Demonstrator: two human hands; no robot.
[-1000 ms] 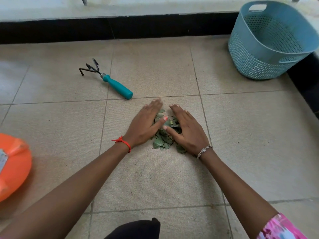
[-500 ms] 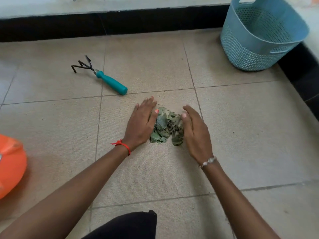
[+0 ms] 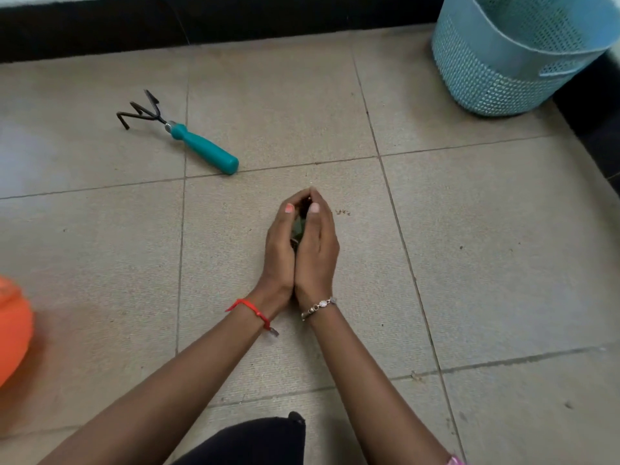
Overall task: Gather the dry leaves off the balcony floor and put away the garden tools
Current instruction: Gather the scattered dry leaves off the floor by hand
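Both hands have come together since half a second ago, when they lay flat on either side of the pile. Now the left hand [image 3: 280,250] and the right hand [image 3: 318,251] press against each other from heel to fingertips, cupped upright on the tiled floor [image 3: 486,250]. The dry leaves [image 3: 298,227] sit enclosed between the two palms, and only a dark green sliver shows in the gap behind the thumbs. Each grip is curled around that bundle. A few leaf crumbs [image 3: 343,212] lie on the tile just beside the right hand's fingers.

A red thread [image 3: 253,308] circles the left wrist and a beaded bracelet [image 3: 318,305] the right. The hand rake [image 3: 201,147], with dark prongs and a teal handle, lies on the floor up and to the left, apart from the hands. The blue perforated basket [image 3: 496,78] stands in the far right corner beside the dark wall base [image 3: 235,25]. An orange object [image 3: 13,327] is cut off by the left edge.
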